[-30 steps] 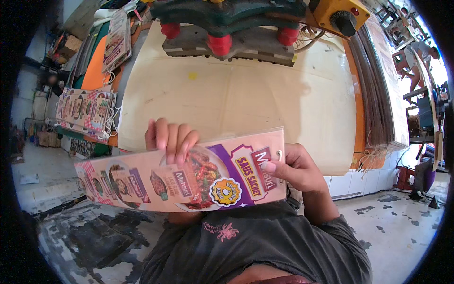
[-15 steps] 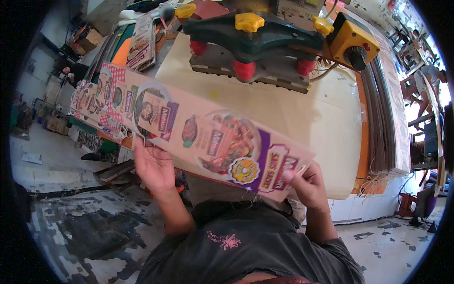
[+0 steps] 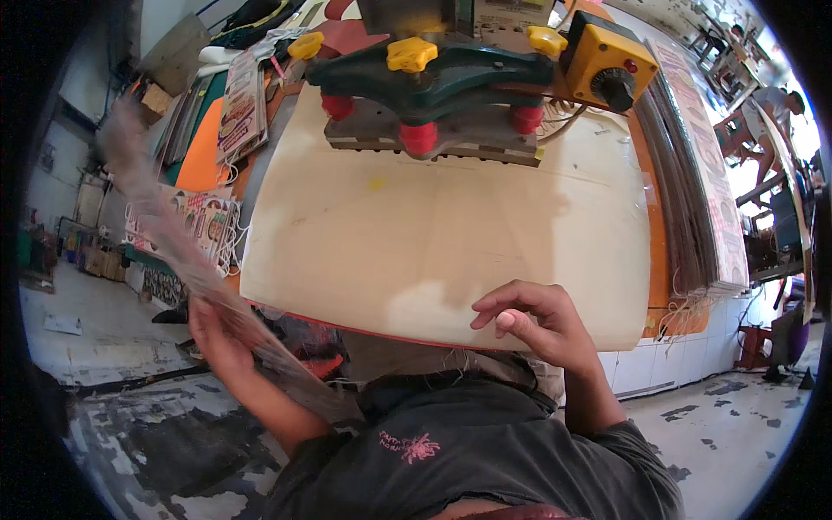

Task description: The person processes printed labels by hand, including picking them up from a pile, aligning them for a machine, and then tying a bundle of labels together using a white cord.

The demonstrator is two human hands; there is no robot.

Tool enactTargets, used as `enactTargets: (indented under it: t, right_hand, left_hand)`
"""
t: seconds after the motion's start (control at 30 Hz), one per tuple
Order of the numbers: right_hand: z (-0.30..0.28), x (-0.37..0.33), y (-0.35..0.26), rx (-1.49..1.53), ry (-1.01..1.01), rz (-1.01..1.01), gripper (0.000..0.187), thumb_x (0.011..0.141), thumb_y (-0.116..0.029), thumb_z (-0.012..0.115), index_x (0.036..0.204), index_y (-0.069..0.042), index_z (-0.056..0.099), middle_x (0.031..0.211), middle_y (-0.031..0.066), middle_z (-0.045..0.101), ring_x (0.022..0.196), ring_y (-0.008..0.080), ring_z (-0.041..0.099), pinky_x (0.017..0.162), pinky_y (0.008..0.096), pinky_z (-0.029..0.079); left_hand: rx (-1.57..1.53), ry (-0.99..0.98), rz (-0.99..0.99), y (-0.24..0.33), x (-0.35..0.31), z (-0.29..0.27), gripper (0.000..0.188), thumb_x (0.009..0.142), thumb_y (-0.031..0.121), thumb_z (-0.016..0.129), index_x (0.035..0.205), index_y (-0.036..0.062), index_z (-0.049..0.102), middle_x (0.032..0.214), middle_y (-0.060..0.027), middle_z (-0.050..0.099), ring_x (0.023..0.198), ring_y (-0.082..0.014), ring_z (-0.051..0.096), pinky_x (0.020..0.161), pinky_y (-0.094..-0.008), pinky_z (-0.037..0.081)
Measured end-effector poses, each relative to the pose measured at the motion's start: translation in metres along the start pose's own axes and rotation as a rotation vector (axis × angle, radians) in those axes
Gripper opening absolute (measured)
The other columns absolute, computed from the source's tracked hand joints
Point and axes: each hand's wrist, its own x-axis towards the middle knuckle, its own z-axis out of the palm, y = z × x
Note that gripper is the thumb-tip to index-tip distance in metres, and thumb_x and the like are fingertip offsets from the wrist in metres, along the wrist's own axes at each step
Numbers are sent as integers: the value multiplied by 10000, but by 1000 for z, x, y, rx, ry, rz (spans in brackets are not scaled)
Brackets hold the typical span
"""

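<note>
At the left, my left hand is closed on a long printed panel. The panel is tilted nearly edge-on and smeared by motion, so its print cannot be read as a picture. Its far end rises over the left side of the worktable, and its near end hangs beside my left forearm. My right hand holds nothing. Its fingers are apart and half curled above the front edge of the cream work surface.
A heated-press-like machine with yellow knobs and a dial box spans the back. Long brown-edged panels are stacked at the right. More printed pieces with white strings lie at the left. Another person sits far right.
My right hand has let go of the panel. My left hand has swung it leftward off the cream surface and turned it nearly edge-on. The view has shifted slightly.
</note>
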Motion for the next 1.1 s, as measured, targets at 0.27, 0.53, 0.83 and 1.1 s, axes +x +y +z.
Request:
enactTargets:
  t: [0.27,0.53,0.83,1.1]
  right_hand:
    - [-6,-3,19,86,-61,-174,413,981,-256,677,1276,22,603,1028,99,726,878,131,636,740,307,522]
    - [22,2,-6,259,202,-9,323,1022,-220,618,1187,57,598,982,103,716,785,155,684,688,312,564]
    - [28,15,19,496,320,79,362,1042,-252,564,1204,70,540,921,138,704,663,185,691,570,289,571]
    - [24,24,21,876,375,163,294,1006,-177,576,1187,51,537,885,135,695,605,201,681,518,280,574]
  left_hand:
    - [474,-876,-87,9,-35,91,338,948,278,725,1081,-28,671,895,-62,727,785,-89,629,715,-268,516]
    - [612,-923,-36,10,-49,113,247,926,197,711,1048,-16,680,761,-89,671,716,-149,639,687,-287,502]
    - [153,-1139,326,64,-100,113,313,866,160,765,1138,25,690,1053,-124,707,950,-327,686,875,-429,525]
    - [337,-1737,-77,-3,-98,103,458,944,256,712,1362,101,606,1319,-173,635,1184,-311,642,996,-448,505]
